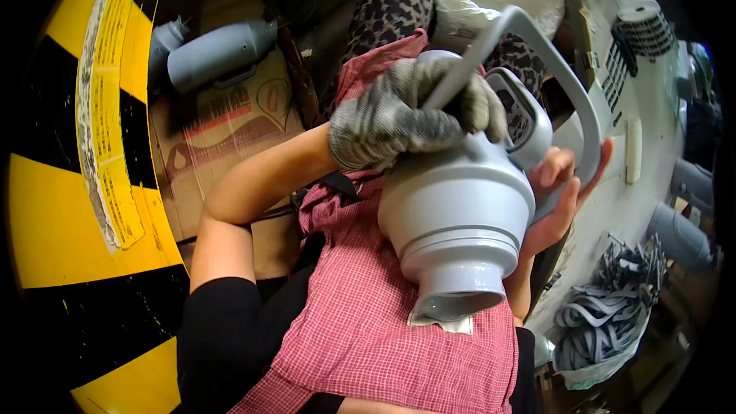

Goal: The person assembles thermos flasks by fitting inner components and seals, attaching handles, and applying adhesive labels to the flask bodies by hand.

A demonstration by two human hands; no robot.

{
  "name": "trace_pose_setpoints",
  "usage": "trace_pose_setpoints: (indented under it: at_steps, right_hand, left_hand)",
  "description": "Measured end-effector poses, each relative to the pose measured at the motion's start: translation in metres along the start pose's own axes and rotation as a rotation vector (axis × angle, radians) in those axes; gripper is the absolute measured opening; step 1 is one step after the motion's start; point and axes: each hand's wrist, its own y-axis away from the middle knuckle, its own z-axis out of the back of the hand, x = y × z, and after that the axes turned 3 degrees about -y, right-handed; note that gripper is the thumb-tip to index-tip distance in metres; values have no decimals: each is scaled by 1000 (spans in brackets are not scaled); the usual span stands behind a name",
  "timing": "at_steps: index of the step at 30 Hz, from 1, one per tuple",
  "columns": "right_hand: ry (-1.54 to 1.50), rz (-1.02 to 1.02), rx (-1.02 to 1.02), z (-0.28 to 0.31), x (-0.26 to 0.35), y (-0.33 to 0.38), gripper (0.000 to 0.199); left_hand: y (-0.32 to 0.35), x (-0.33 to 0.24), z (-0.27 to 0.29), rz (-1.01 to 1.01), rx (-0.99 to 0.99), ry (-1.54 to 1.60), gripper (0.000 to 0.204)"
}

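A pale grey plastic jug body [460, 207], shaped like a vacuum flask shell, lies tilted against my lap with its round open mouth toward me. My left hand [422, 107], in a grey knitted glove, is closed around one end of a slim grey loop handle [556, 57] on top of the jug. The loop arches up and curves down to the right. My bare right hand [563, 188] grips the right side by the loop's other end, some fingers curled and others stretched out; the jug hides part of it. A side grip [540, 134] stands out from the body.
At right is a pale worktable [567, 268] with a white spool-like roll [640, 19]. A bag of grey handle strips [606, 322] stands beside it, near more grey jug bodies [678, 234]. On the left, another jug body [218, 54] rests on cardboard [222, 130], beside a yellow-and-black striped surface [54, 215].
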Motion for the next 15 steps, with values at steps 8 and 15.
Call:
trace_pose_setpoints:
  at_steps: [8, 15]
  right_hand:
    - [96, -55, -26, 5, 1, 7, 70]
    - [-87, 295, -141, 0, -4, 6, 71]
  left_hand:
    - [18, 14, -10, -29, -153, -110, 26]
    - [11, 17, -1, -515, -43, -370, 36]
